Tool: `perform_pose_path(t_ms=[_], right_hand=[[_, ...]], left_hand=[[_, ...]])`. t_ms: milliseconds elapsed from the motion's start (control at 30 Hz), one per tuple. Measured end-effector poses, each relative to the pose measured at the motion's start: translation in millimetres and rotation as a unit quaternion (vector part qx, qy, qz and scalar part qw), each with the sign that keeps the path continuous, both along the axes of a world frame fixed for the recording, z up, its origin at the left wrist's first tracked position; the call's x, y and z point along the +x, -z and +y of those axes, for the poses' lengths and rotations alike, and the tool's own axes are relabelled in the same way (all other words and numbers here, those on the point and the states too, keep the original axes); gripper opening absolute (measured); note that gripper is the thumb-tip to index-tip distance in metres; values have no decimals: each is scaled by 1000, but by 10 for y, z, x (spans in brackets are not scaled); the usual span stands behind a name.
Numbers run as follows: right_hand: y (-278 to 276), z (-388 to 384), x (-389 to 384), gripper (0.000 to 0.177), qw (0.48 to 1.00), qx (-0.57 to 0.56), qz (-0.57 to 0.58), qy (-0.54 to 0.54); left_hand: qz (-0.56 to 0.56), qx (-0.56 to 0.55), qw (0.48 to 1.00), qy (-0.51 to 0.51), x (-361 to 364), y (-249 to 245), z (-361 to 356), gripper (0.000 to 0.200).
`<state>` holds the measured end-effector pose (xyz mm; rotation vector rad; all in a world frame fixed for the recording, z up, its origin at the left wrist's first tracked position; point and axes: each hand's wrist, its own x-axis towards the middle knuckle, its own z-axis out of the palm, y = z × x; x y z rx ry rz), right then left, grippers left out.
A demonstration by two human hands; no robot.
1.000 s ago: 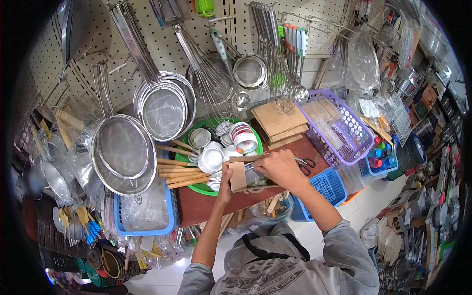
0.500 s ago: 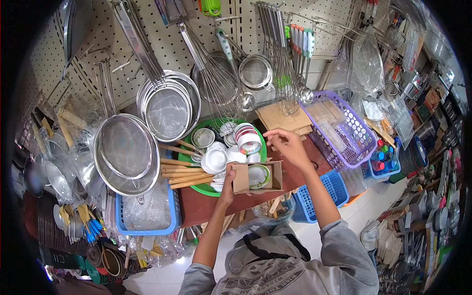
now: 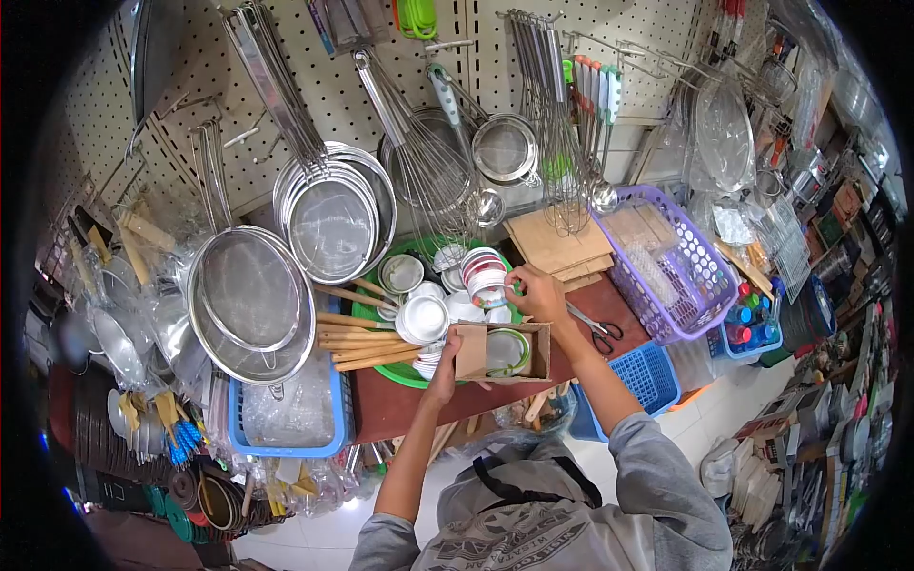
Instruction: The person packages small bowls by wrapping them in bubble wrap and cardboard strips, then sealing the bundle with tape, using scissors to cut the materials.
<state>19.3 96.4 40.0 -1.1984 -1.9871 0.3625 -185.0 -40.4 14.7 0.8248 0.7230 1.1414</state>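
Note:
My left hand (image 3: 444, 369) grips the left side of an open cardboard box (image 3: 468, 354). Inside the box lies a white bowl with a green rim (image 3: 507, 352). My right hand (image 3: 539, 295) is at a stack of small white bowls with red and coloured patterns (image 3: 486, 278), its fingertips pinched at the right edge of the nearest bowl. Below and around the stack, plain white bowls (image 3: 422, 319) and wooden handles (image 3: 367, 344) fill a green basin (image 3: 392, 373), partly hidden by the box.
Scissors (image 3: 602, 332) and brown cardboard sheets (image 3: 557, 246) lie on the red-brown table (image 3: 381, 419). A purple basket (image 3: 678, 328) and blue baskets (image 3: 657, 366) stand at the right. Strainers (image 3: 333, 228) and whisks (image 3: 419, 162) hang close above the basin.
My right hand has moved down and left from above the cardboard sheets to the patterned bowls. Scissors now show beside my right forearm. My left hand still holds the box.

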Motion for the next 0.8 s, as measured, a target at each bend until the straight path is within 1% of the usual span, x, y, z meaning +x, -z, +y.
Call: perform_pose_path(t_ms=[67,167,267,300,367,400,433,533,567,667,733,800], right_hand=[[-34,-26,9,15,999,44,-3,-9],[-68,-40,45,15,991,130,31,-24],[-129,-100,147,16,983,-22,183,-16],[-201,-96,194,22,973,-74,216,-18],[-336,-159,292,25,970,-46,239,19],[-504,-219,318,26,967,-31,251,38],[-588,-232,406,25,976,21,217,28],[-872,-385,519,18,955,-37,294,36],[-986,-456,548,18,950,-35,308,21],[-1184,-648,602,19,960,-40,275,-39],[-1407,-858,572,18,977,-41,198,-72],[-1577,-1042,510,18,985,-50,126,-107]], left_hand=[[1,-5,1000,5,-23,50,28,61],[6,-10,1000,6,1,-11,-4,60],[12,-12,1000,3,9,-54,-14,60],[14,-10,1000,3,13,-61,-9,60],[18,-12,1000,6,13,-54,-4,61],[20,-14,1000,9,7,-44,7,61],[23,-16,1000,13,3,-32,12,62],[26,-20,999,12,1,2,29,65],[29,-16,999,15,-4,1,29,65],[37,-12,999,13,12,-47,29,67],[43,-20,999,-2,39,-120,1,67],[43,-16,999,5,36,-111,8,66]])
